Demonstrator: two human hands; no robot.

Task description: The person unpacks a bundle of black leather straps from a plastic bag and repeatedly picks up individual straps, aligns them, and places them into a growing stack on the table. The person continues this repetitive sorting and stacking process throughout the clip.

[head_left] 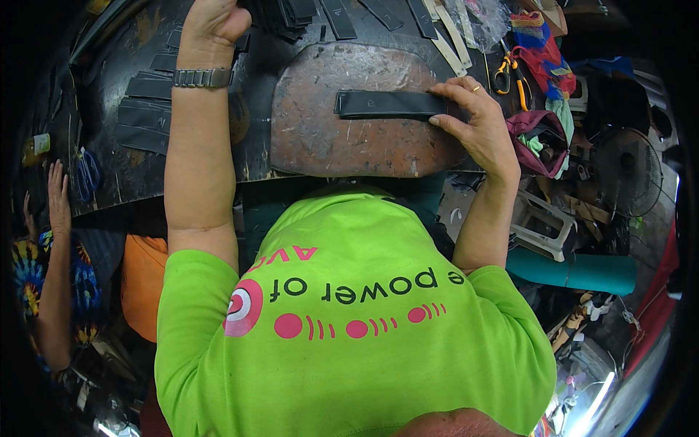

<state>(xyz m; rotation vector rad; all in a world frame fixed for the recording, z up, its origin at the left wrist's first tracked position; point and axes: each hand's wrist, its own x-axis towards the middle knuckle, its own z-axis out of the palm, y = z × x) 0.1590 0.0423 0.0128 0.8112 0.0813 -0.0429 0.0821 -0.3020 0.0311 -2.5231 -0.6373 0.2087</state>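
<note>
Our right hand pinches the black strip at its right end | strip flat on brown board | we judge it light, bendable, slightly slick; grip across both long edges | left hand cropped, hold we cannot tell

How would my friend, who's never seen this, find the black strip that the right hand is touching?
On the dark table, find the brown, scuffed board with rounded corners. Across it lies the black strip, with the right hand at its right end. Unlike the other black strips, it sits mid-board.
</note>
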